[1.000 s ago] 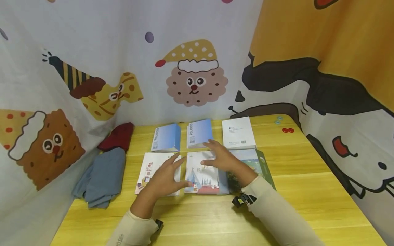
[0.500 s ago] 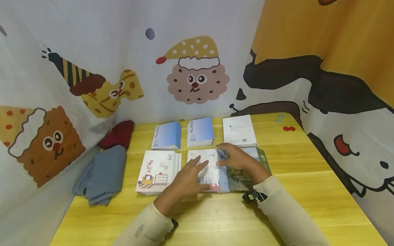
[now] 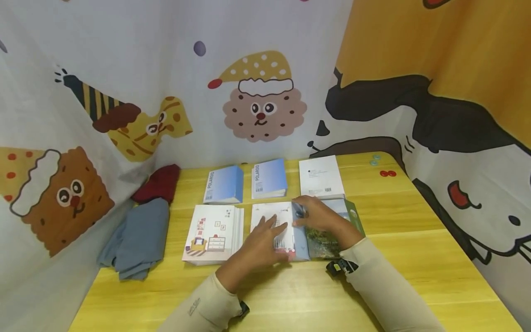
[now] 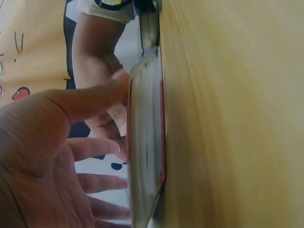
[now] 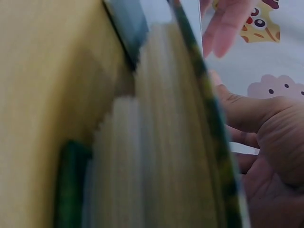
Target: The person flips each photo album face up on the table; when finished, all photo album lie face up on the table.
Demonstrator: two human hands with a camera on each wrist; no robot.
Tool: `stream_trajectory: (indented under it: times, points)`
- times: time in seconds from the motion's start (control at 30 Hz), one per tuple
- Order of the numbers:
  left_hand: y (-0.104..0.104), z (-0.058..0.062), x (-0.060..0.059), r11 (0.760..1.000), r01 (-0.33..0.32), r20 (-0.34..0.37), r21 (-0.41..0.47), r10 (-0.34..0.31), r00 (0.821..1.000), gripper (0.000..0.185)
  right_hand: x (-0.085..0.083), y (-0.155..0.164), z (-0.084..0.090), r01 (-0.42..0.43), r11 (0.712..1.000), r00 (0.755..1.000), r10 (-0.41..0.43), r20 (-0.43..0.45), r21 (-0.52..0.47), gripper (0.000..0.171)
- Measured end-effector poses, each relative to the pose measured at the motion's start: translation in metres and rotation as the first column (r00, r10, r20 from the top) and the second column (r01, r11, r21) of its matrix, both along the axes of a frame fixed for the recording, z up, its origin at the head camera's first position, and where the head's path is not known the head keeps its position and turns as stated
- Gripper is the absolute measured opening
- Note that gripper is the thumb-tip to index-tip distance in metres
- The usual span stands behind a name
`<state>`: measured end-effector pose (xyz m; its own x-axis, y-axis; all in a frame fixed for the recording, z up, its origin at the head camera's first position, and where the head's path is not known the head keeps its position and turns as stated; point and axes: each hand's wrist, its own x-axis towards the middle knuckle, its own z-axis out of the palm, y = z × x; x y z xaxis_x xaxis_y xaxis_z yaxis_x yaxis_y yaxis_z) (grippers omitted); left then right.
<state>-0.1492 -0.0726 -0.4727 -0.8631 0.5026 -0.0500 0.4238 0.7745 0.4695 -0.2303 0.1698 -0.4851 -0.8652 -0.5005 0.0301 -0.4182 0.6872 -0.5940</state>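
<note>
White illustrated album (image 3: pixel 291 239), lower centre of the head frame, lying on the yellow table (image 3: pixel 298 297), the landscape-covered photo album (image 3: pixel 325 240) just to its right. We note the left hand (image 3: pixel 265 240) over its cover, fingers spread and fairly straight; the right hand (image 3: pixel 317 214) at its blue edge, thumb and fingers apart. Neither looks clamped. Step in hand, we judge: placing both hands about this album. Next calls for even contact on opposite edges.

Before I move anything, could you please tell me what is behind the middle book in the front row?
Behind the middle book, a blue book marked POLAROID lies on the table, with the curtain farther back. What is under the blue book cannot be seen.
</note>
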Motion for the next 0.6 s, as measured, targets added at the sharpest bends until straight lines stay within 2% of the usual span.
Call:
stream_trajectory:
  times: [0.1, 0.3, 0.4, 0.6]
  points:
    - [0.002, -0.004, 0.001, 1.0, 0.01, -0.031, -0.015, -0.01, 0.999, 0.095, 0.0, 0.0, -0.001, 0.006, 1.0, 1.0, -0.006, -0.001, 0.021, 0.077]
    - [0.005, -0.013, 0.004, 0.998, 0.003, -0.022, -0.062, -0.004, 1.0, 0.099, 0.001, 0.0, 0.0, 0.013, 0.997, 1.0, -0.012, -0.013, 0.074, 0.078]
    - [0.007, -0.017, 0.005, 0.997, -0.005, -0.04, -0.079, 0.002, 0.999, 0.1, 0.001, 0.001, 0.0, 0.014, 0.996, 1.0, -0.012, -0.019, 0.085, 0.076]
    - [0.007, -0.015, 0.004, 0.997, -0.013, -0.061, -0.082, 0.008, 0.998, 0.097, -0.001, 0.0, -0.002, 0.012, 0.995, 0.999, -0.009, -0.031, 0.096, 0.076]
